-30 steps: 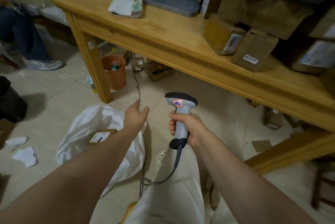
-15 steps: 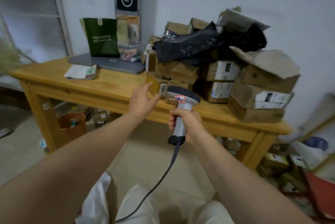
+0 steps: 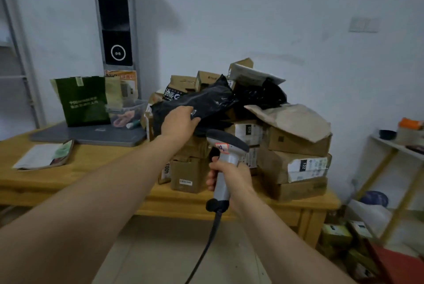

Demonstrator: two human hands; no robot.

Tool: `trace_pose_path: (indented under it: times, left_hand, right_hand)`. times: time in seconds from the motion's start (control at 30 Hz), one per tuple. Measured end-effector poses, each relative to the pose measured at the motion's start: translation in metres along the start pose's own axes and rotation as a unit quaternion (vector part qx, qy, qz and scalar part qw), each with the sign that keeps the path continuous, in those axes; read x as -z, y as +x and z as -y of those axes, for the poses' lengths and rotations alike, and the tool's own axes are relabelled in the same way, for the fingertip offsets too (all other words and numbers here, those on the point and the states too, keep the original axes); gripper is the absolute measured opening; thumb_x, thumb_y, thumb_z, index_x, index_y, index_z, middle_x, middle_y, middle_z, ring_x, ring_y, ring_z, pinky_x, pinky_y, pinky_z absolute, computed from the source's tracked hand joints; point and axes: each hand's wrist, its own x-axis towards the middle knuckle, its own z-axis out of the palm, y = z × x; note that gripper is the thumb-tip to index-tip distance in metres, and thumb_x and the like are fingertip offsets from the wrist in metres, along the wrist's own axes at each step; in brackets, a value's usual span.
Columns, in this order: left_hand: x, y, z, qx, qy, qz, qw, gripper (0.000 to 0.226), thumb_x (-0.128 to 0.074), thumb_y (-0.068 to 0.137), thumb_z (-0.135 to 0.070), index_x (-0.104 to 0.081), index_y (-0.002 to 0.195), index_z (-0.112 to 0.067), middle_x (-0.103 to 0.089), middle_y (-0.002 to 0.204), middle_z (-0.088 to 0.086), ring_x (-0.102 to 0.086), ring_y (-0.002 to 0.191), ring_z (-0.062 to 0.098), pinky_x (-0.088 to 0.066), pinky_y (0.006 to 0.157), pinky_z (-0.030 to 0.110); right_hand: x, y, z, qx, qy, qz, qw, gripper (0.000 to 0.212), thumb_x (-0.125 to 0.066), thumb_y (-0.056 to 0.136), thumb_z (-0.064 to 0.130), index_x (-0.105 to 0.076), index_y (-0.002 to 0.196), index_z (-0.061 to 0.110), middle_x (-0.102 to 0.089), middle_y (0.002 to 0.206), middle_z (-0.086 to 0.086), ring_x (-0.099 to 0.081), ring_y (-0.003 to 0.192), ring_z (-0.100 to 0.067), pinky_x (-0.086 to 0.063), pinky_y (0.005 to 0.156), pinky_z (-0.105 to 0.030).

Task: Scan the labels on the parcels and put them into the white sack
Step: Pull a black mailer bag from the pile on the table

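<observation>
Left hand point(image 3: 180, 123), half a second earlier open in the air short of the wooden table point(image 3: 91, 169), had reached over the table's front edge to the black plastic parcel point(image 3: 206, 102) and curled its fingers on that parcel's near end. Black plastic parcel: lay across the top of the heap of cardboard parcels point(image 3: 296, 143) on the table's right half. Right hand point(image 3: 231, 174): before the table's front edge, fingers wrapped round the grip of the scanner point(image 3: 226, 152), scanner head uppermost and turned toward the table; placing little changed. Scanner cable point(image 3: 206, 244): hung from the grip toward the floor in front of the table. Green paper bag point(image 3: 83, 100): upright at the table's back left, on a grey flat device point(image 3: 91, 135). Booklet point(image 3: 43, 154): flat near the table's left front edge.
</observation>
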Motion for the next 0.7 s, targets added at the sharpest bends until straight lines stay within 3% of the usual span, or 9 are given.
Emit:
trace_pose_path:
  times: [0.1, 0.23, 0.3, 0.37, 0.43, 0.47, 0.57, 0.7]
  left_hand:
    - [-0.010, 0.025, -0.010, -0.022, 0.094, 0.017, 0.995, 0.043, -0.063, 0.090, -0.038, -0.056, 0.120, -0.007, -0.062, 0.119, 0.013, -0.059, 0.107, 0.030, -0.047, 0.077, 0.038]
    - [-0.026, 0.053, -0.022, -0.043, 0.252, 0.056, 0.965, 0.092, -0.068, 0.082, -0.053, -0.025, 0.145, 0.000, -0.047, 0.135, 0.018, -0.049, 0.122, 0.032, -0.049, 0.082, 0.041]
    - [-0.033, 0.062, -0.025, -0.051, 0.297, 0.063, 0.952, 0.097, -0.069, 0.082, -0.051, -0.019, 0.147, 0.000, -0.045, 0.139, 0.020, -0.050, 0.123, 0.034, -0.049, 0.081, 0.041]
    - [-0.037, 0.070, -0.025, -0.073, 0.325, 0.053, 0.942, 0.070, -0.066, 0.088, -0.037, -0.035, 0.141, -0.003, -0.054, 0.131, 0.017, -0.058, 0.114, 0.033, -0.047, 0.073, 0.039]
    - [-0.035, 0.075, -0.024, -0.106, 0.330, 0.035, 0.937, 0.028, -0.058, 0.092, -0.015, -0.057, 0.120, -0.009, -0.065, 0.111, 0.013, -0.064, 0.099, 0.033, -0.042, 0.066, 0.037]
    - [-0.033, 0.078, -0.023, -0.114, 0.328, 0.026, 0.937, 0.020, -0.054, 0.092, -0.009, -0.061, 0.111, -0.009, -0.067, 0.104, 0.013, -0.065, 0.093, 0.034, -0.042, 0.065, 0.037]
    - [-0.011, 0.087, -0.018, -0.081, 0.289, -0.021, 0.954, 0.019, -0.049, 0.093, -0.007, -0.064, 0.104, -0.002, -0.067, 0.099, 0.019, -0.066, 0.090, 0.037, -0.042, 0.064, 0.038]
    - [0.034, 0.096, 0.006, 0.000, 0.124, -0.124, 0.984, 0.020, -0.045, 0.094, -0.009, -0.064, 0.097, -0.001, -0.064, 0.093, 0.022, -0.061, 0.087, 0.040, -0.039, 0.061, 0.036]
  right_hand:
    - [0.004, 0.014, -0.001, 0.002, 0.003, -0.003, 1.000, 0.010, -0.063, 0.084, -0.002, -0.063, 0.090, 0.006, -0.060, 0.049, -0.004, -0.056, 0.041, -0.018, -0.046, 0.042, -0.025]
    - [0.009, 0.034, 0.001, 0.006, 0.002, -0.008, 1.000, 0.010, -0.063, 0.084, -0.002, -0.064, 0.092, 0.005, -0.059, 0.049, -0.004, -0.056, 0.041, -0.018, -0.045, 0.041, -0.024]
    - [0.010, 0.042, 0.002, 0.005, 0.001, -0.006, 1.000, 0.009, -0.062, 0.085, -0.001, -0.063, 0.091, 0.005, -0.058, 0.048, -0.003, -0.055, 0.040, -0.018, -0.045, 0.041, -0.024]
    - [0.011, 0.046, 0.001, 0.005, -0.001, -0.002, 1.000, 0.007, -0.062, 0.085, -0.001, -0.061, 0.090, 0.005, -0.058, 0.047, -0.002, -0.054, 0.039, -0.017, -0.045, 0.041, -0.024]
    - [0.011, 0.048, 0.000, 0.005, 0.000, 0.000, 1.000, 0.007, -0.062, 0.085, 0.000, -0.061, 0.090, 0.005, -0.058, 0.047, -0.002, -0.054, 0.039, -0.016, -0.045, 0.041, -0.023]
    - [0.012, 0.049, 0.000, 0.005, 0.003, 0.000, 1.000, 0.008, -0.062, 0.085, -0.001, -0.061, 0.091, 0.005, -0.058, 0.047, -0.002, -0.054, 0.039, -0.016, -0.045, 0.041, -0.023]
    - [0.015, 0.051, 0.001, 0.009, 0.008, -0.003, 1.000, 0.010, -0.063, 0.085, -0.001, -0.063, 0.092, 0.007, -0.058, 0.047, -0.002, -0.054, 0.039, -0.016, -0.045, 0.041, -0.023]
    - [0.013, 0.049, -0.002, 0.016, 0.009, 0.008, 1.000, 0.014, -0.063, 0.084, 0.000, -0.063, 0.095, 0.008, -0.059, 0.049, -0.002, -0.055, 0.041, -0.015, -0.046, 0.042, -0.024]
